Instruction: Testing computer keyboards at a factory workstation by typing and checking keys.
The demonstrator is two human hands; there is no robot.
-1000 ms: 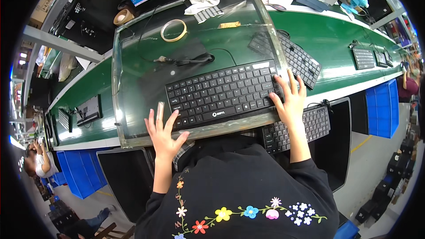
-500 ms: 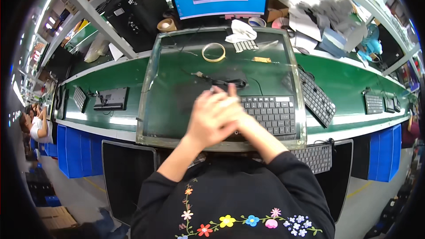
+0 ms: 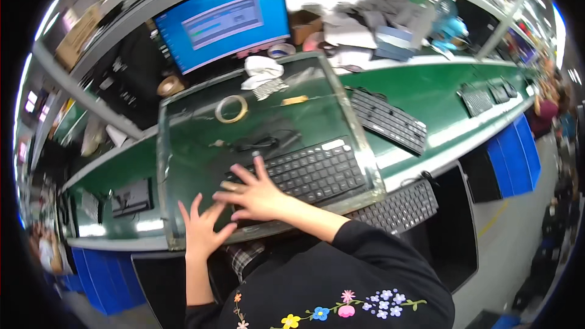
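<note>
A black keyboard [image 3: 320,173] lies on the glass-topped work surface [image 3: 183,164], with a bundled black cable [image 3: 259,144] behind it. My right hand [image 3: 259,198] is over the keyboard's left end, fingers spread and holding nothing; I cannot tell whether it touches the keys. To its left, my left hand [image 3: 202,231] is at the front edge of the glass, fingers apart and nothing in them. The two hands are close together at the fingertips. The keyboard's left end is partly hidden by my right hand.
Behind the keyboard lie a tape roll [image 3: 231,109], a white cloth [image 3: 263,72] and a small yellow strip [image 3: 295,100]. A monitor [image 3: 225,21] stands at the back. Another keyboard [image 3: 390,119] lies right of the glass; one more [image 3: 402,207] is below the front edge.
My clasped hands have come apart, and their fingers have spread. The view has turned, so the bench looks tilted. A different window shows on the monitor.
</note>
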